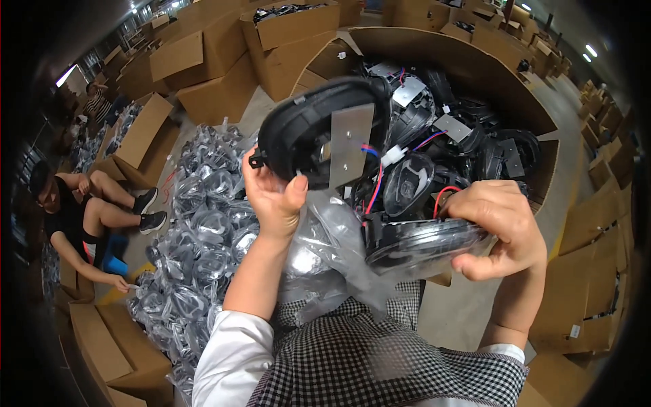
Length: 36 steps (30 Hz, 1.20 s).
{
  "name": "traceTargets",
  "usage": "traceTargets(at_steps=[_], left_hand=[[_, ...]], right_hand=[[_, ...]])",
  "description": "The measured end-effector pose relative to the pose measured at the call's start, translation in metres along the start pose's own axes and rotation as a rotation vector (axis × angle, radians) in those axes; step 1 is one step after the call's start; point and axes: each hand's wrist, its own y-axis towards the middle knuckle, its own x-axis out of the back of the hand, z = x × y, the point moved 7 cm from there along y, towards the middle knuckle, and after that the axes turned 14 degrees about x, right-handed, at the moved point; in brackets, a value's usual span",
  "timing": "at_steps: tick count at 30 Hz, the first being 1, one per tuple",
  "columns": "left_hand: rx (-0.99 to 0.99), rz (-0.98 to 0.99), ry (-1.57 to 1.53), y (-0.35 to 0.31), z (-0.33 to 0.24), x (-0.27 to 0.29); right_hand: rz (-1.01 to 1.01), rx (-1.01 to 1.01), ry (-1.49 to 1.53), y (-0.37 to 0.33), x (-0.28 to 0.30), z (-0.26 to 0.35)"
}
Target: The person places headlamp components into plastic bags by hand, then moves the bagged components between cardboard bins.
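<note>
My left hand (272, 198) is closed on the lower left edge of a black lamp housing (291, 129), its thumb in front and its fingers mostly hidden behind. Across the housing stands a silver metal plate (349, 146); red and blue wires run by it to a white connector (392, 155). On the right, my right hand (500, 227) grips a second lamp (427, 245), black with a clear lens, lying on its side. Crumpled clear plastic bag (332, 237) hangs between my forearms and touches the second lamp. Whether the bag encloses that lamp, I cannot tell.
Ahead stands a large cardboard box (468, 51) of similar lamps with plates and wires. Bagged lamps (210, 217) form a heap at left. Beyond it a person (74, 210) sits on the floor, an arm reaching to the heap. More cardboard boxes (583, 264) line the right.
</note>
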Motion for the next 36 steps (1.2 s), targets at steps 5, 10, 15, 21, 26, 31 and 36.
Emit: traceTargets(at_steps=[5,10,15,21,26,31,36], left_hand=[[-0.224,0.03,0.349,0.024,0.004,-0.021],[-0.076,0.154,0.176,0.026,-0.005,-0.04],[0.546,0.564,-0.01,-0.006,0.009,-0.075],[0.899,0.661,-0.095,-0.06,0.045,-0.055],[0.964,1.03,0.408,-0.065,0.048,-0.065],[0.747,0.423,0.331,0.018,0.032,-0.007],[0.644,0.388,0.797,0.0,0.019,0.019]], right_hand=[[-0.048,-0.018,-0.103,0.006,-0.017,-0.005],[-0.016,-0.065,-0.106,-0.002,-0.016,-0.005],[-0.162,-0.024,-0.118,0.006,0.006,0.016],[-0.153,-0.451,0.623,-0.075,-0.09,-0.009],[-0.627,-0.736,1.261,-0.175,-0.185,0.038],[-1.032,-0.939,1.463,-0.175,-0.207,0.062],[-0.874,-0.715,1.652,-0.097,-0.243,0.012]])
